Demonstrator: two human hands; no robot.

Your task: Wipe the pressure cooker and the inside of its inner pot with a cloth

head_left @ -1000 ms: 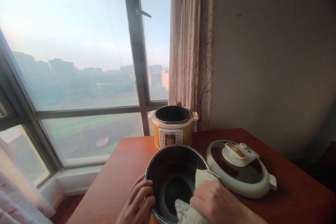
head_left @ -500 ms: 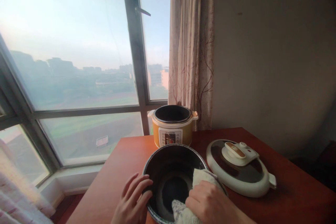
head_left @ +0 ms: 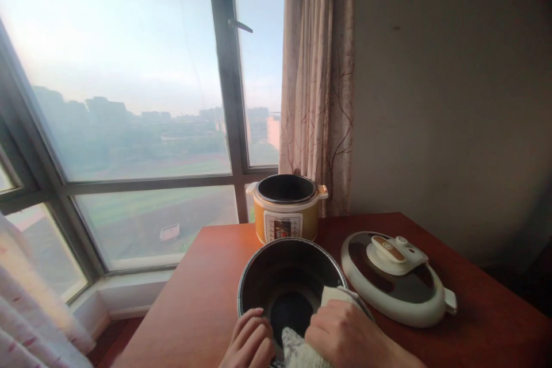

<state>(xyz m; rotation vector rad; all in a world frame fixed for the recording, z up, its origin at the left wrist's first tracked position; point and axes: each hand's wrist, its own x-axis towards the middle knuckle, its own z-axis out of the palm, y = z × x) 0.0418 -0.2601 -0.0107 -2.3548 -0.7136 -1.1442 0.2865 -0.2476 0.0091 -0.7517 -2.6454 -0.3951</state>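
I'm clutching a cloth (head_left: 301, 352) in my right hand (head_left: 345, 328) inside the black pot (head_left: 282, 273) before the cooker (head_left: 282, 226), apparently wiping; further strokes are calling for steadying from my left hand (head_left: 252, 340) (over the near rim, grip unclear).

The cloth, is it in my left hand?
No, your right hand grips the cloth over the rim of the black pot.

Daylight's pouring in from the left window (head_left: 146, 132), kinda washing out the sky (head_left: 125, 23), while the right-hand wall (head_left: 444, 103) is sitting in shadow.
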